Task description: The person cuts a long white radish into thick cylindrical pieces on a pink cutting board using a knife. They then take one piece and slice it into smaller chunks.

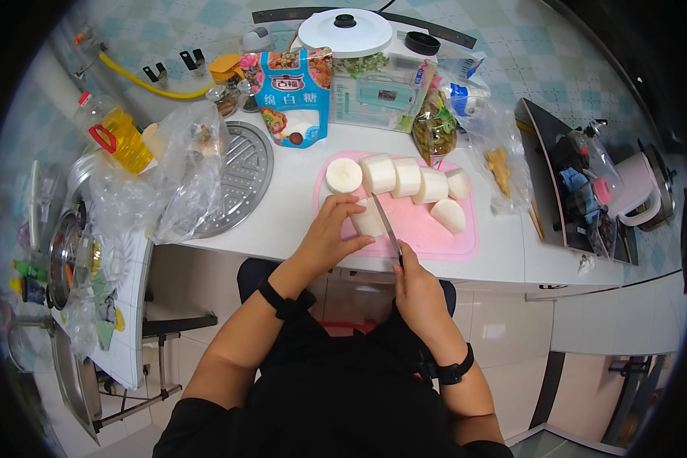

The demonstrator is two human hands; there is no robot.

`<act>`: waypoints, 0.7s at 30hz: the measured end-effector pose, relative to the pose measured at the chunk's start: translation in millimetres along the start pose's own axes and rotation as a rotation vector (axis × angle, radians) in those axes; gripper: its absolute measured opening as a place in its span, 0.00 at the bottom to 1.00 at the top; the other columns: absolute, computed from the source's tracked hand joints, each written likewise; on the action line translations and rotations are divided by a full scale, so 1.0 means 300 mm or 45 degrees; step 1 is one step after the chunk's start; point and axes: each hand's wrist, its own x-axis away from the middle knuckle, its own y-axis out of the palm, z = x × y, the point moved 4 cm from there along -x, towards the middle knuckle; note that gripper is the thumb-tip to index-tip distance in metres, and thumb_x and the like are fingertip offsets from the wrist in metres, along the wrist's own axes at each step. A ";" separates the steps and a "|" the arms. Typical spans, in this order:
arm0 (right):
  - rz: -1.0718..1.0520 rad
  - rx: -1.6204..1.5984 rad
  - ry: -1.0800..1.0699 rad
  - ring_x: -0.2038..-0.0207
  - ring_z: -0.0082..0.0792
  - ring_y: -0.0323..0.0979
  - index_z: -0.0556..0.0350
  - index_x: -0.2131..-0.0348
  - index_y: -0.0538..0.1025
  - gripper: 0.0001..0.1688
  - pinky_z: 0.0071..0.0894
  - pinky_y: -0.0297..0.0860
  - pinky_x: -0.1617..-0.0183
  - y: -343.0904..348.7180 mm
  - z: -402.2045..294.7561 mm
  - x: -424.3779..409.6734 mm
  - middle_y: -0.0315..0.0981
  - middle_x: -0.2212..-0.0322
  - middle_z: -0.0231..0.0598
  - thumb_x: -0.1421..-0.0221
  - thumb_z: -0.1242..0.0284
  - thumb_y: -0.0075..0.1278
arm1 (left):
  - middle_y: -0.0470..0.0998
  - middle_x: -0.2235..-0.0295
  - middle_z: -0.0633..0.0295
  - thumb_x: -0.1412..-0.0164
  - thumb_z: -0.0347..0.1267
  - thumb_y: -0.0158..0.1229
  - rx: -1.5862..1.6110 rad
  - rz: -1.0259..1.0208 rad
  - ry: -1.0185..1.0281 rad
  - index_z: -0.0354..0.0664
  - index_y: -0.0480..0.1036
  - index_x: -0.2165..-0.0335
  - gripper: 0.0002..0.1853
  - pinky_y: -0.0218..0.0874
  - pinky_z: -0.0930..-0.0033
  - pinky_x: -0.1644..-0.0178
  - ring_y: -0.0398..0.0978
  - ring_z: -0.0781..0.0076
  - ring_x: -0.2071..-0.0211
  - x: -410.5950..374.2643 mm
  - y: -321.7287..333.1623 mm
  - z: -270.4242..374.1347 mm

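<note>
On the pink cutting board (403, 243) lie several thick peeled white chunks, seemingly radish, with a round-faced one (344, 176) at the back left and a tapered one (448, 216) at the right. My left hand (332, 229) grips another white chunk (368, 218) near the board's front left, thumb and fingers around its sides. In my right hand (421, 289) is the handle of a kitchen knife (386, 220); its blade points away from me and lies along the right side of that chunk. Whether the blade is into the chunk, I cannot tell.
Behind the board stand a blue sugar bag (295, 97), a box (372, 94) and a bag of green pickles (434, 129). Left are a perforated steel steamer plate (243, 177), crumpled plastic bags (189, 183) and an oil bottle (120, 134). Ginger (498, 169) in plastic and a pink kettle (635, 183) are right.
</note>
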 end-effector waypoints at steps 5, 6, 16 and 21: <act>-0.027 0.001 -0.010 0.72 0.61 0.74 0.63 0.44 0.64 0.24 0.51 0.69 0.69 0.011 -0.004 -0.014 0.73 0.77 0.61 0.38 0.77 0.46 | 0.65 0.49 0.52 0.53 0.33 0.72 -0.008 0.001 0.006 0.39 0.69 0.54 0.28 0.61 0.59 0.43 0.65 0.53 0.46 0.000 0.006 -0.003; -0.033 -0.003 -0.009 0.72 0.61 0.74 0.63 0.44 0.64 0.24 0.51 0.68 0.69 0.013 -0.005 -0.015 0.73 0.77 0.61 0.38 0.77 0.46 | 0.65 0.49 0.52 0.53 0.32 0.72 -0.004 -0.002 0.013 0.39 0.69 0.54 0.28 0.61 0.59 0.43 0.65 0.53 0.46 0.000 0.007 -0.001; -0.105 0.014 0.022 0.72 0.64 0.74 0.66 0.45 0.62 0.23 0.55 0.69 0.68 0.019 -0.016 -0.024 0.74 0.77 0.64 0.38 0.77 0.45 | 0.65 0.50 0.51 0.54 0.32 0.72 -0.057 0.008 0.048 0.38 0.69 0.54 0.28 0.62 0.60 0.44 0.66 0.52 0.47 0.002 0.000 0.009; -0.232 0.108 0.082 0.72 0.61 0.76 0.65 0.46 0.62 0.23 0.56 0.71 0.68 0.021 -0.015 -0.037 0.76 0.75 0.61 0.38 0.74 0.43 | 0.65 0.50 0.51 0.54 0.32 0.72 -0.044 0.004 0.049 0.38 0.69 0.55 0.28 0.63 0.59 0.45 0.66 0.52 0.48 -0.003 -0.002 0.012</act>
